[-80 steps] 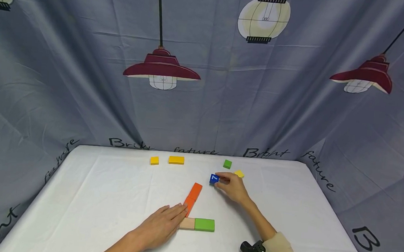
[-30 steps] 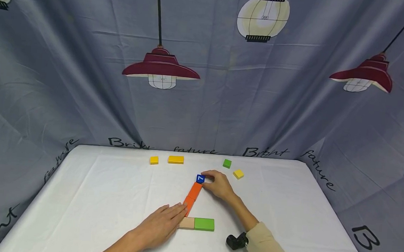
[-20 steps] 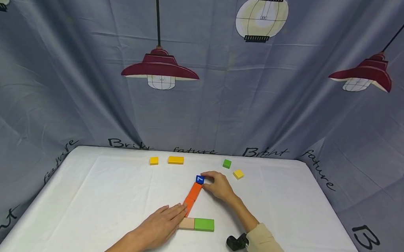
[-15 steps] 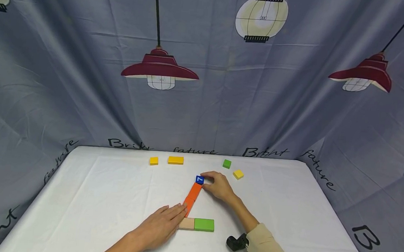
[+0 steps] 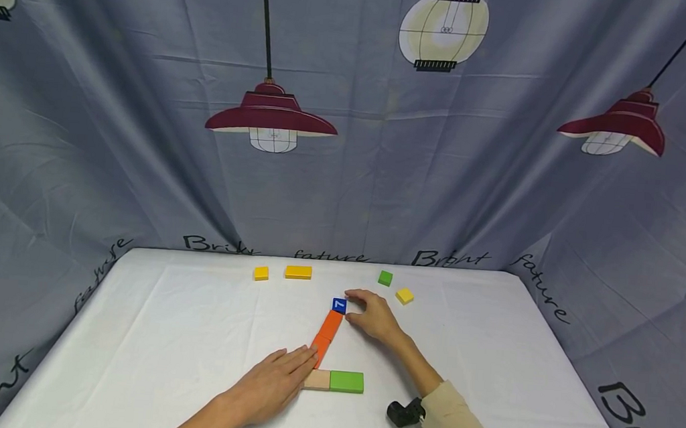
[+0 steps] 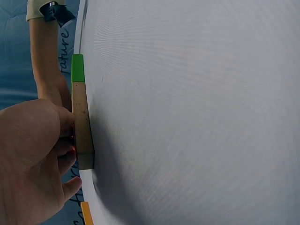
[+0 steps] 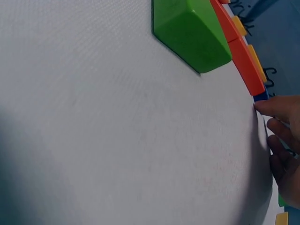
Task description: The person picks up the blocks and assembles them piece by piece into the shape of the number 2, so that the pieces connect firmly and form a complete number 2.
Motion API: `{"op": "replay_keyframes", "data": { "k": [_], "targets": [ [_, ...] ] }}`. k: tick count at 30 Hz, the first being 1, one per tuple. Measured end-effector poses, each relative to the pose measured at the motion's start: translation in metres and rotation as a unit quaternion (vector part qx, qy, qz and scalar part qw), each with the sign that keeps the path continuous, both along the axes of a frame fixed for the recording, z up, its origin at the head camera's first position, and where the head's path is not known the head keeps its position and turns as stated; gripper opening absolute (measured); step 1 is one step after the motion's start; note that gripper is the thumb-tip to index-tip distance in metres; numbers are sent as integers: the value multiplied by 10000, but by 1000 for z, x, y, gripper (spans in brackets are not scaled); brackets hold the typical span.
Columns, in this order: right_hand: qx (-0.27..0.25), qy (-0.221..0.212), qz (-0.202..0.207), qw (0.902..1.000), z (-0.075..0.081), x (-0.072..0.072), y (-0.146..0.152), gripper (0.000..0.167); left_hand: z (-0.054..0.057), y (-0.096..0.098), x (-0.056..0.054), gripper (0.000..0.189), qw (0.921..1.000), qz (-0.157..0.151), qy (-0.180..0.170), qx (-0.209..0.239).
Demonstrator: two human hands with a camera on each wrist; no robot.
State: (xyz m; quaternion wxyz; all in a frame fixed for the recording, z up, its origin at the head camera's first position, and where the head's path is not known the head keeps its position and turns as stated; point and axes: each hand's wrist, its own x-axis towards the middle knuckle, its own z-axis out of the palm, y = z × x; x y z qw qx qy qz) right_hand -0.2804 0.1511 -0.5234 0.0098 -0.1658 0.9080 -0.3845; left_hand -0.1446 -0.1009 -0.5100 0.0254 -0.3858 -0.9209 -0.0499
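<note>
In the head view my left hand (image 5: 272, 383) lies flat, fingers extended over the wooden block (image 5: 318, 379) and the lower orange block (image 5: 321, 350), hiding part of both. A green block (image 5: 346, 381) abuts the wooden one. The upper orange block (image 5: 331, 324) continues the slanted row. At its far end sits a blue cube (image 5: 339, 306) marked 7. My right hand (image 5: 374, 316) is just right of the cube, thumb and index finger spread with a slim gap from it. The right wrist view shows the thumb near the blue cube (image 7: 261, 96), largely hidden there.
Along the table's (image 5: 177, 322) far side lie a small yellow block (image 5: 262, 273), a longer yellow block (image 5: 299, 272), a green cube (image 5: 385, 278) and another yellow block (image 5: 405, 296). A printed curtain (image 5: 344, 194) hangs behind.
The right hand brought the blue cube leftward to the top of the orange row, held it there, then loosened and drew slightly right. The left hand stayed in place.
</note>
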Motion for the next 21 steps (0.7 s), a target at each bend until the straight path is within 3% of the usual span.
{"op": "replay_keyframes", "data": {
  "k": [11, 21],
  "targets": [
    [-583, 433, -820, 9940, 3, 1, 31, 30, -1, 0, 1, 45, 9999, -2, 96, 38],
    [-758, 683, -1470, 9839, 1, -2, 68, 34, 0, 0, 1, 46, 10000, 29, 39, -50]
  ]
}}
